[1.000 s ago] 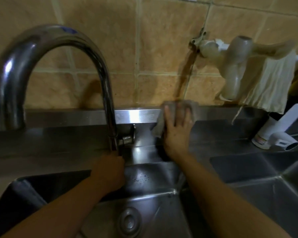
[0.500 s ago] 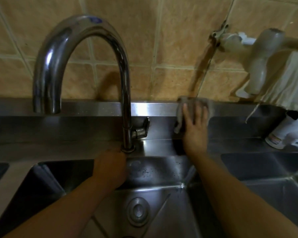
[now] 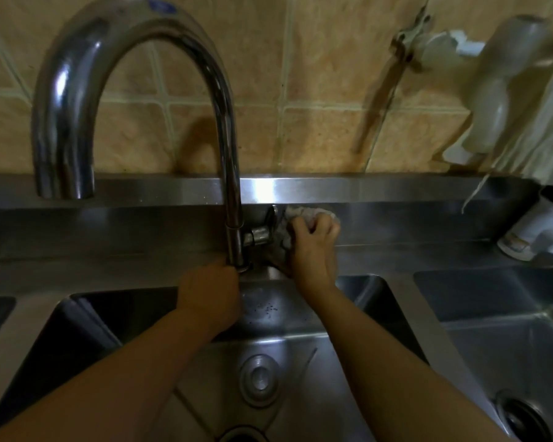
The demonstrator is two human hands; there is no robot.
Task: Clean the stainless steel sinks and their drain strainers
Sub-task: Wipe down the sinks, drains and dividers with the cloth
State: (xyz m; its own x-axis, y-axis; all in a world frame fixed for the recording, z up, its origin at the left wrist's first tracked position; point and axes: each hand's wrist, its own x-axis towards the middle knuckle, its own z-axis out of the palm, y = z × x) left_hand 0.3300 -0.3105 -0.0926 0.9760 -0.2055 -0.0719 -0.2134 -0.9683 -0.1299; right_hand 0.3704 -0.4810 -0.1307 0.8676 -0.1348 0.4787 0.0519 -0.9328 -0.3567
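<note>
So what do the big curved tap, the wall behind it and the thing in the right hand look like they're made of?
The gooseneck tap looks like polished metal, likely stainless or chromed: it shows bright mirror-like highlights. The wall looks like matte, mottled tan ceramic or stone tile with pale grout lines. The right hand grips a grey cloth, apparently soft fabric, since it crumples.

A kitchen washing-up area, dimly lit. A tall gooseneck faucet (image 3: 134, 90) rises from a stainless steel counter holding several sink basins (image 3: 508, 346) side by side. Behind the faucet runs a steel backsplash (image 3: 396, 189) under tan wall tiles (image 3: 326, 59); to its right a cloth (image 3: 549, 129) hangs from a plastic wall tap (image 3: 492, 90).
</note>
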